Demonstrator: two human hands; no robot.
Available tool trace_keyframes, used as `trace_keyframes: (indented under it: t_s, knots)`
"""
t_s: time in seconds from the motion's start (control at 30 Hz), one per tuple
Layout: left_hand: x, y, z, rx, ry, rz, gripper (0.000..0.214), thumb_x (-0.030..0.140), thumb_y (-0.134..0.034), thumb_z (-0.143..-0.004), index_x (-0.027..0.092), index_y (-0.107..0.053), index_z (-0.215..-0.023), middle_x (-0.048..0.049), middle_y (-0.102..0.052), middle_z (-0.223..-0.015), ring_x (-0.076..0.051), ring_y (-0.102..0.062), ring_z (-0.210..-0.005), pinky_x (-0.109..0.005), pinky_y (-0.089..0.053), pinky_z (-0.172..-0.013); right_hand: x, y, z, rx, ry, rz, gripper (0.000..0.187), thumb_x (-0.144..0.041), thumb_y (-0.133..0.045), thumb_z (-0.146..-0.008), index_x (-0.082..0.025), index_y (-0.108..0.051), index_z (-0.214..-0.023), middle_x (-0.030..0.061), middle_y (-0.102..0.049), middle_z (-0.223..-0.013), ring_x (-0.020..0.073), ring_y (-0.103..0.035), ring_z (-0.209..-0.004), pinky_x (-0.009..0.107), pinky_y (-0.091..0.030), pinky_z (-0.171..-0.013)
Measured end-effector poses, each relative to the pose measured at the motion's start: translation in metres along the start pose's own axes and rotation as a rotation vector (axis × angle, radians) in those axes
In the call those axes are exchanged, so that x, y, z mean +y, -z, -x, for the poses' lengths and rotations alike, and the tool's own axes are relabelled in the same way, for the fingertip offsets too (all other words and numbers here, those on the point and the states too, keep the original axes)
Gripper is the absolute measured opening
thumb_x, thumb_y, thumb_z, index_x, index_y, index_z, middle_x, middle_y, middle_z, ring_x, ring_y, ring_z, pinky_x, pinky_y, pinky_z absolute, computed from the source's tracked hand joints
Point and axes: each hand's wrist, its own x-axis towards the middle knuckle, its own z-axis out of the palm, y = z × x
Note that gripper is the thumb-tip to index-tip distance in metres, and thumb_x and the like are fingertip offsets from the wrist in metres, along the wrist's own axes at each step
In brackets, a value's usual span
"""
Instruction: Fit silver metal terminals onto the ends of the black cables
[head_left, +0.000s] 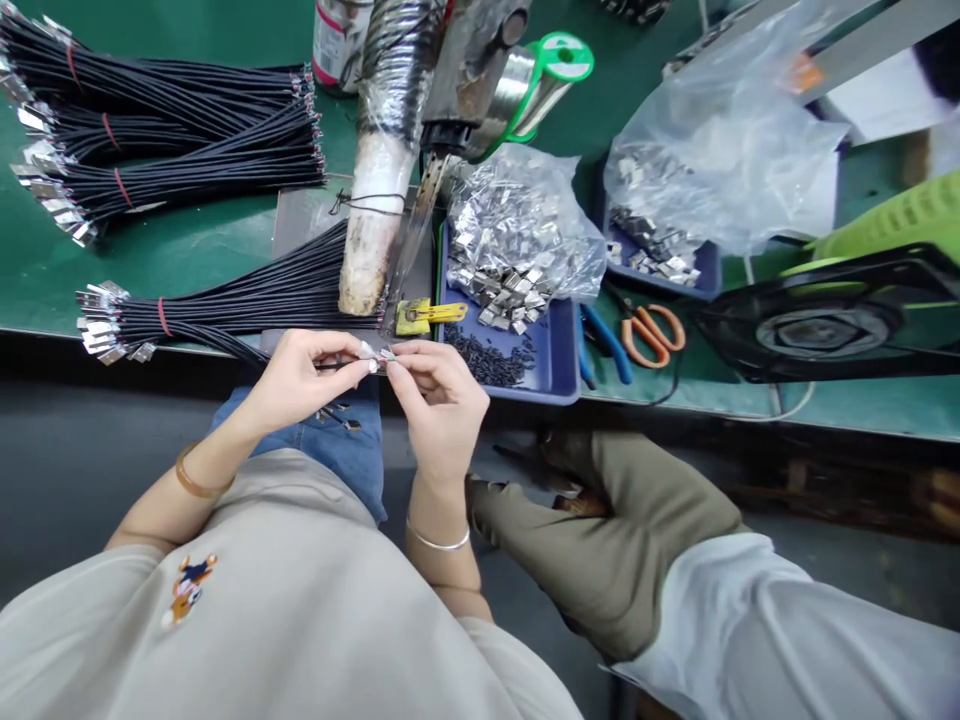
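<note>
My left hand (pixel 311 372) pinches the end of a black cable (pixel 328 366) at the table's front edge. My right hand (pixel 441 395) faces it, thumb and fingers closed on a small metal connector shell (pixel 384 357) at the cable's tip. The fingertips nearly meet, so the exact fit of the two parts is hidden. Just behind lies a bundle of black cables (pixel 247 300) tied with a red band, metal plugs at its left end. A yellow clip (pixel 442 312) and a blue tray (pixel 555 350) with black bits and a bag of metal shells (pixel 517 230) are close to my right hand.
A soldering fixture with a wrapped white tube (pixel 373 220) stands over the bench beside a green solder spool (pixel 564 57). More cable bundles (pixel 187 130) lie at back left. Orange-handled scissors (pixel 652 335), a black fan (pixel 817 325) and a seated person's leg (pixel 600 530) are on the right.
</note>
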Motion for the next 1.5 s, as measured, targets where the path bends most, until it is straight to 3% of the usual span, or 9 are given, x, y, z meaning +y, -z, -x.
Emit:
trace_keyframes:
  t_s: [0.17, 0.37, 0.5, 0.6, 0.73, 0.97, 1.17, 1.33, 1.5]
  knots:
    - [0.001, 0.0, 0.001, -0.027, -0.026, -0.043, 0.014, 0.022, -0.066, -0.081, 0.011, -0.073, -0.075, -0.0024, -0.068, -0.065, -0.009, -0.054, -0.055, -0.018, -0.041, -0.05, -0.002, -0.003, 0.0, -0.037, 0.028, 0.01, 0.01, -0.023, -0.067, -0.087, -0.021, -0.068, -0.077, 0.004, -0.073, -0.091, 0.0161, -0.072, -0.082, 0.028, -0.061, -0.068]
    - [-0.005, 0.001, 0.001, -0.068, 0.024, 0.075, 0.014, 0.026, -0.067, -0.082, 0.013, -0.065, -0.077, -0.0005, -0.064, -0.059, -0.009, -0.057, -0.052, -0.018, -0.047, -0.054, 0.003, -0.011, 0.01, 0.093, 0.299, 0.325, 0.009, -0.021, -0.064, -0.091, -0.025, -0.07, -0.086, 0.0054, -0.075, -0.101, 0.02, -0.074, -0.094, 0.038, -0.062, -0.088]
    - [-0.005, -0.001, 0.0, -0.026, 0.047, 0.149, 0.015, 0.027, -0.069, -0.08, 0.012, -0.069, -0.085, -0.0004, -0.065, -0.06, -0.009, -0.058, -0.053, -0.019, -0.047, -0.055, 0.007, -0.007, 0.01, 0.181, 0.299, 0.261, 0.011, -0.021, -0.057, -0.096, -0.024, -0.067, -0.094, 0.0056, -0.075, -0.101, 0.0199, -0.075, -0.096, 0.039, -0.063, -0.087]
    - [-0.004, -0.005, -0.001, 0.009, 0.044, 0.159, 0.012, 0.025, -0.068, -0.077, 0.013, -0.067, -0.078, 0.0033, -0.054, -0.055, -0.006, -0.045, -0.048, -0.019, -0.037, -0.049, 0.006, -0.003, 0.009, 0.241, 0.351, 0.235, 0.008, -0.021, -0.058, -0.096, -0.025, -0.065, -0.095, 0.0048, -0.076, -0.099, 0.0198, -0.076, -0.092, 0.039, -0.064, -0.083]
    - [-0.005, -0.01, -0.002, 0.047, 0.007, 0.101, 0.01, 0.023, -0.066, -0.075, 0.014, -0.062, -0.072, 0.0071, -0.037, -0.053, -0.005, -0.028, -0.049, -0.02, -0.023, -0.048, 0.006, -0.001, 0.011, 0.158, 0.472, 0.378, 0.006, -0.023, -0.067, -0.091, -0.029, -0.067, -0.094, 0.0025, -0.079, -0.093, 0.0194, -0.077, -0.083, 0.036, -0.064, -0.081]
    - [-0.005, -0.013, -0.004, 0.085, 0.005, 0.091, 0.013, 0.026, -0.061, -0.077, 0.013, -0.065, -0.074, 0.0016, -0.056, -0.062, -0.007, -0.042, -0.054, -0.02, -0.033, -0.053, 0.011, -0.008, 0.007, 0.171, 0.224, 0.145, 0.008, -0.027, -0.059, -0.095, -0.023, -0.062, -0.089, 0.0057, -0.077, -0.093, 0.0197, -0.077, -0.086, 0.034, -0.064, -0.072]
    - [-0.006, -0.01, -0.003, 0.052, 0.018, 0.029, 0.016, 0.027, -0.063, -0.078, 0.012, -0.067, -0.074, 0.0038, -0.047, -0.055, -0.006, -0.035, -0.05, -0.02, -0.029, -0.05, 0.01, -0.006, 0.008, 0.148, 0.252, 0.086, 0.003, -0.024, -0.064, -0.092, -0.024, -0.063, -0.089, 0.0043, -0.077, -0.096, 0.0198, -0.077, -0.089, 0.037, -0.064, -0.079]
    - [-0.009, -0.01, -0.001, 0.04, 0.002, 0.004, 0.017, 0.027, -0.063, -0.079, 0.011, -0.07, -0.076, 0.0027, -0.05, -0.057, -0.006, -0.034, -0.052, -0.02, -0.029, -0.05, 0.005, -0.006, 0.008, 0.084, 0.124, -0.005, 0.009, -0.029, -0.062, -0.094, -0.023, -0.06, -0.087, 0.006, -0.076, -0.095, 0.0197, -0.077, -0.086, 0.036, -0.066, -0.077]
    - [-0.007, -0.015, -0.001, 0.098, -0.003, 0.047, 0.014, 0.023, -0.062, -0.075, 0.013, -0.064, -0.067, 0.0038, -0.048, -0.056, -0.006, -0.036, -0.052, -0.019, -0.031, -0.05, 0.009, -0.006, 0.008, 0.174, 0.185, -0.013, 0.004, -0.022, -0.061, -0.094, -0.022, -0.059, -0.091, 0.0051, -0.075, -0.097, 0.0183, -0.077, -0.089, 0.034, -0.065, -0.077]
